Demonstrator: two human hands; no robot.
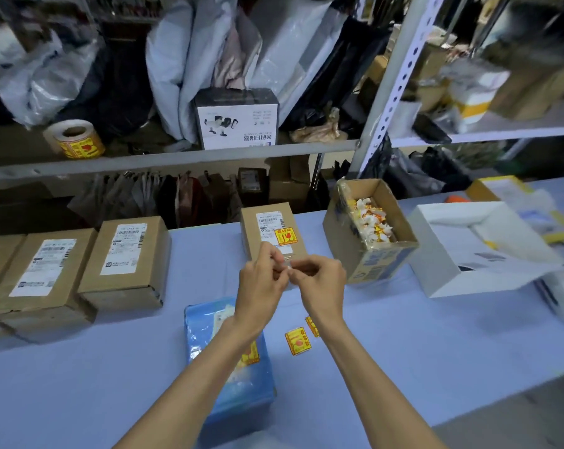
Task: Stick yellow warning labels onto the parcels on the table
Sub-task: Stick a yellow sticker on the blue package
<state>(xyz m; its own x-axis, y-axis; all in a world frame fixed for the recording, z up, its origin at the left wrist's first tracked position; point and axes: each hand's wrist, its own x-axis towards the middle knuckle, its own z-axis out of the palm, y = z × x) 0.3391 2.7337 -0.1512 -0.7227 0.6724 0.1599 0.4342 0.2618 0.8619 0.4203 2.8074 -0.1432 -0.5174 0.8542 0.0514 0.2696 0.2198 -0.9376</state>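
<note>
My left hand (262, 280) and my right hand (319, 283) meet above the blue table (404, 351), both pinching a small pale scrap of paper (287, 265) between the fingertips. Just behind them stands a brown parcel (271, 231) with a yellow warning label (286, 236) on its top. Under my left forearm lies a blue plastic parcel (229, 377), also bearing a yellow label (250, 353). Two loose yellow labels (298, 341) lie on the table near my right wrist. Two brown parcels (128, 257) (44, 273) at the left show only white shipping labels.
An open carton (371, 231) holding crumpled label backings sits right of the hands. A white box (468, 251) lies further right. A roll of yellow labels (75, 139) stands on the shelf behind, beside a white product box (238, 119) and bags.
</note>
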